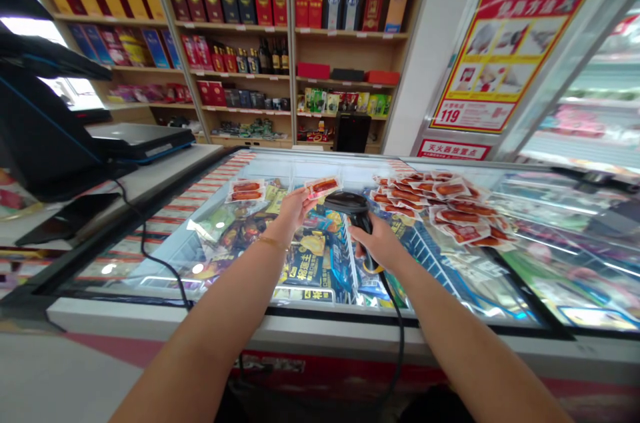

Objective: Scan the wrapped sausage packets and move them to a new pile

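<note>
Over the freezer (325,326), the left hand (294,207) pinches a sausage pack (323,186) between its fingers, long axis crosswise, just beyond the scanner (346,202) that the right hand (379,243) grips.

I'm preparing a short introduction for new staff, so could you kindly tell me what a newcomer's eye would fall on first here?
Probably the center, where the right hand grips a black scanner beside the small packet in the left hand. Next might come the reddish heap of packets to the right on the freezer's glass top, then the red-and-yellow poster at upper right.
</note>
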The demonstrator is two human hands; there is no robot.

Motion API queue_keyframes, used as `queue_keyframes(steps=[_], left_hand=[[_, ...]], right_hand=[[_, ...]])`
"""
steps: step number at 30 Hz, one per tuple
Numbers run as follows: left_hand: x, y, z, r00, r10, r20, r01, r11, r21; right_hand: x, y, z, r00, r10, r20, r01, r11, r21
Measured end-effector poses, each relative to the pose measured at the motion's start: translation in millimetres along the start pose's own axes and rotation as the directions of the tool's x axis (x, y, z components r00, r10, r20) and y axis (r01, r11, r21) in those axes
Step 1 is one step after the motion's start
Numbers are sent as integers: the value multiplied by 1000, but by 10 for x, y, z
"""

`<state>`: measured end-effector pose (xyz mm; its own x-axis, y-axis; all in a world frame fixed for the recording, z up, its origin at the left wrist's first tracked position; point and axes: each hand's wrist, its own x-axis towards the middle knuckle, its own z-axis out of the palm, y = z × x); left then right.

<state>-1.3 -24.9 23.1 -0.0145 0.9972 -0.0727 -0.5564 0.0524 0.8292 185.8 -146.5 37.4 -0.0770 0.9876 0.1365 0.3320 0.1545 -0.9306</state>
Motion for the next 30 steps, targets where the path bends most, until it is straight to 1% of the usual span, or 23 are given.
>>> queue_keyframes(steps=[8, 10, 12, 15, 17, 20, 23, 27, 29, 30], left_hand=[[73, -29, -32, 1000, -1, -22, 1, 1000, 4], [77, -29, -39, 999, -4, -44, 5, 1000, 20], [82, -26, -31, 997, 4, -78, -1, 999, 35], [95, -18, 50, 987, 18, -157, -7, 998, 70], [105, -14, 182, 991, 11, -133, 2, 995, 99], [128, -34, 537, 1000, -10, -19, 12, 995, 103], [172, -123, 1069, 997, -22, 70, 14, 993, 121], [263, -403, 1867, 991, -18, 133, -12, 976, 217], [308, -590, 2205, 989, -1, 145, -43, 954, 298], [328, -683, 2342, 988, 14, 153, -68, 933, 353]], right_hand=[[-4, -40, -7, 1000, 14, -26, -13, 1000, 20], [11, -36, -5, 999, 15, -37, -14, 1000, 28], [42, -30, -17, 998, 25, -54, -21, 997, 70], [87, -41, -102, 993, 46, -108, -30, 989, 148], [87, -61, -234, 985, 57, -160, -28, 984, 173], [24, -64, -573, 969, 46, -241, -7, 987, 159], [-60, 12, -1046, 938, 45, -343, -18, 997, 80], [-121, 154, -1690, 859, 97, -503, -81, 995, 53], [-144, 184, -1932, 815, 121, -567, -97, 993, 73], [-158, 186, -2022, 802, 123, -584, -96, 992, 77]])
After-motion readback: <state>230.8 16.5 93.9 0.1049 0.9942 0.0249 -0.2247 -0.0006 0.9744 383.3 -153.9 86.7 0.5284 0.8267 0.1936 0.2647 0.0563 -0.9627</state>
